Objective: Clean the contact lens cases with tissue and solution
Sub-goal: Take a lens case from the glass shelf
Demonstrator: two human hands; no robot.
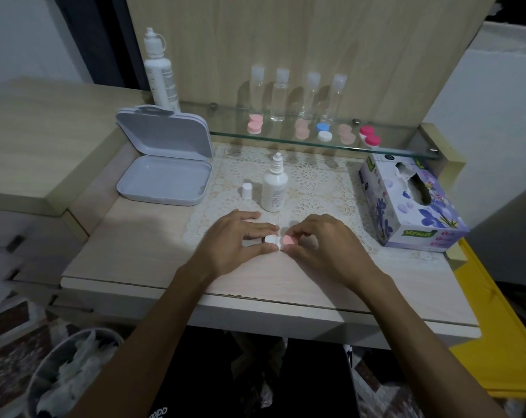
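Note:
A contact lens case with one white cap and one pink cap lies on the table's lace mat. My left hand pinches the white side between thumb and fingers. My right hand pinches the pink cap. Just behind stands a small white solution bottle, uncapped, with its white cap standing to its left. A floral tissue box sits at the right. Several more lens cases, among them a blue and white case, line the glass shelf.
An open grey plastic box lies at the left. A tall white bottle stands behind it. Several clear small bottles stand on the glass shelf. A bin with crumpled tissue is on the floor at lower left.

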